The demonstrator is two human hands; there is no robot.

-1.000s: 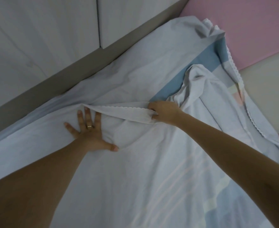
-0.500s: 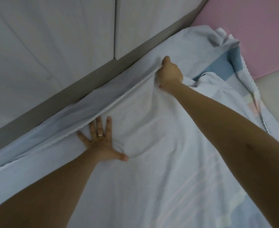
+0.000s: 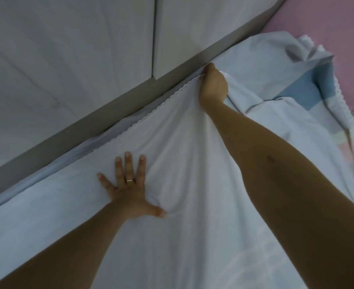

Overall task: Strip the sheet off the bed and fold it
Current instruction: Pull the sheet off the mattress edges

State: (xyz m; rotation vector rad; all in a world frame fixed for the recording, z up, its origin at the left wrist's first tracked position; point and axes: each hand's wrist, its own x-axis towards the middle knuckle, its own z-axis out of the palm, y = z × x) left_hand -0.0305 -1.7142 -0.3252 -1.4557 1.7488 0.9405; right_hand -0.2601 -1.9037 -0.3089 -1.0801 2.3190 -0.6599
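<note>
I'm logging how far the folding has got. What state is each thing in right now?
sheet: spread out, one layer folded over toward the wall, far right corner bunched
scalloped edge: pulled taut along the wall side
right hand: closed, gripping the scalloped edge
left hand: open, fingers spread, pressed flat on the sheet
ring: worn on the left hand

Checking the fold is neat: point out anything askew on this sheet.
The pale blue sheet is bunched and crumpled at its far right corner by the pink mattress; elsewhere it lies smooth.

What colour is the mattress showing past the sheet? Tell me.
Pink mattress, beyond the pale blue sheet; head view.
</note>
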